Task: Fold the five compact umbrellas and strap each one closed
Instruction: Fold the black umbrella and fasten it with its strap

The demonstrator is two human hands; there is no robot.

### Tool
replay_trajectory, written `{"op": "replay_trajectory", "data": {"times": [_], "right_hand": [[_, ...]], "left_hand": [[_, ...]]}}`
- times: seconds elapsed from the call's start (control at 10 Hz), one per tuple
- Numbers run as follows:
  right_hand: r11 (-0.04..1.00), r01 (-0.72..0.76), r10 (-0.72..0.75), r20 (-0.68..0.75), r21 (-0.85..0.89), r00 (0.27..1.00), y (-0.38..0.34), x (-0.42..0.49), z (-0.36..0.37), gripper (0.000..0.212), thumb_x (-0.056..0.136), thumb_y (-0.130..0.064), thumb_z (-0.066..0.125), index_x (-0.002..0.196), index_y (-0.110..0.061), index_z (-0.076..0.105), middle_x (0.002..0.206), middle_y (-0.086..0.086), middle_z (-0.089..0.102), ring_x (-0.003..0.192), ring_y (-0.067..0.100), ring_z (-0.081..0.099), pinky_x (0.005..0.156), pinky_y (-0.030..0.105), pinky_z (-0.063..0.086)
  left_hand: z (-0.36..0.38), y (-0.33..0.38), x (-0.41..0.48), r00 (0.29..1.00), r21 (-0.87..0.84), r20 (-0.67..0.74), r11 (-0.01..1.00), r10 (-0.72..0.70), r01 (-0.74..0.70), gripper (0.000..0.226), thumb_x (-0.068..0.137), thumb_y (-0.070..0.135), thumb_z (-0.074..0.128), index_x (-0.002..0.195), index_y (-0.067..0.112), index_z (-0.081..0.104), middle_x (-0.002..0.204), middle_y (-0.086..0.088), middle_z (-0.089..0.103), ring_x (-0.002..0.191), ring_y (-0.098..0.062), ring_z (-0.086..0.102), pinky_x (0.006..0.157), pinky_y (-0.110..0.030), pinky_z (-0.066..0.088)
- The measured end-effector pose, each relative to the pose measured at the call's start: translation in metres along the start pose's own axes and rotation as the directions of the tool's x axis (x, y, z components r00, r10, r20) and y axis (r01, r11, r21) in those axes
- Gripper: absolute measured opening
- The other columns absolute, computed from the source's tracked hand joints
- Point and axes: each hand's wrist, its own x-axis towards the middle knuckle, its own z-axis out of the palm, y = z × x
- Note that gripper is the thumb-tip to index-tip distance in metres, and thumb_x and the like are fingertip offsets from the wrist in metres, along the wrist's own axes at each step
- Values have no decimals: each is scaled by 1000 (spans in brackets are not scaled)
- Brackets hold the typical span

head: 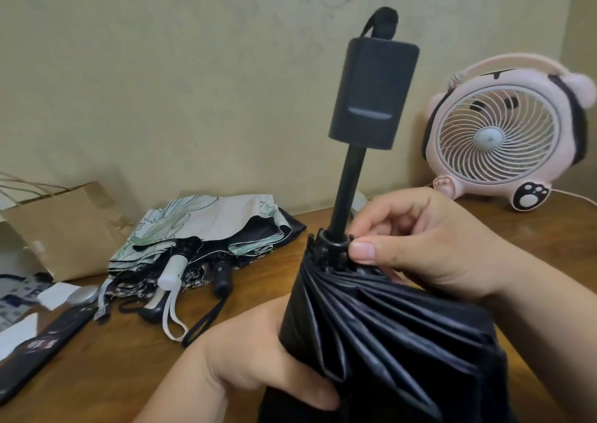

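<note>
Gripping black umbrella [387, 342]: left hand [252, 367] low, right hand [420, 241] pinching higher.

Black compact umbrella [381, 342], handle [373, 94] upright: left hand [258, 361] grips canopy, right hand [416, 241] pinches runner. Unfolded umbrellas [206, 241], pink fan [504, 135] on wooden table [113, 374]

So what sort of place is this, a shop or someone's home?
Probably a room in a home: a wooden table stands against patterned wallpaper, with a pink cartoon desk fan on it and a brown paper bag left of the black umbrella.
</note>
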Motion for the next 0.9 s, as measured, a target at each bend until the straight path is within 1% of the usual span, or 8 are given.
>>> {"op": "replay_trajectory", "data": {"times": [0.1,0.3,0.4,0.5,0.6,0.7,0.8,0.9], "right_hand": [[999,5,-6,4,50,1000,-1,1,6,15,66,-15,82,80,-12,80,62,8,71,44,13,56,41,21,47],[995,89,-93,-129,-37,987,4,2,11,15,59,-27,83,73,-24,82,67,8,73,56,22,60,51,21,53],[997,67,-70,-173,-25,982,6,4,8,16,61,-30,81,76,-24,83,67,7,72,59,16,61,56,20,53],[995,58,-54,-52,81,997,9,5,1,43,70,-45,85,100,-14,80,78,8,69,70,16,59,68,22,53],[999,2,2,89,-49,996,0,-1,-9,72,69,-65,81,115,-12,71,102,8,71,95,22,65,89,31,55],[927,-14,60,112,-376,992,-13,-6,-2,70,68,-69,80,120,-24,67,117,2,70,117,19,65,109,43,46],[790,-41,184,173,-612,968,-15,15,12,41,95,-37,71,129,-15,68,134,11,66,110,8,63,110,35,43],[636,-38,310,210,-771,927,5,40,12,19,102,0,50,112,5,65,119,17,62,76,12,55,69,5,46]], "left_hand": [[-2,-1,1,998,-34,30,998,48,-47,109,59,-47,55,145,20,50,145,13,55,138,-5,47,114,-23,36],[4,-14,1,997,-158,-61,986,43,-52,70,73,-12,66,140,2,51,139,-17,53,133,-31,47,117,-53,32],[4,-20,-1,997,-241,-77,970,12,-31,69,75,-14,72,140,-2,52,137,-19,56,131,-33,49,115,-51,34],[3,-26,-9,973,-215,-227,976,-33,-18,64,74,-2,81,133,-3,58,133,-21,60,126,-34,55,110,-47,42],[-1,-25,-16,945,-112,-328,993,-14,-24,62,75,-8,73,134,2,58,137,-17,61,130,-30,56,109,-41,43],[-2,-16,-20,946,22,-325,1000,-11,20,65,79,-19,68,136,8,58,138,-9,64,132,-27,57,110,-40,44],[-6,-4,-23,904,235,-413,946,-110,222,44,79,-3,79,119,11,70,121,-9,73,118,-28,66,103,-51,50],[-4,9,-25,862,452,-484,801,-150,393,22,78,24,82,96,16,71,91,0,75,87,-23,70,78,-46,56]]}}
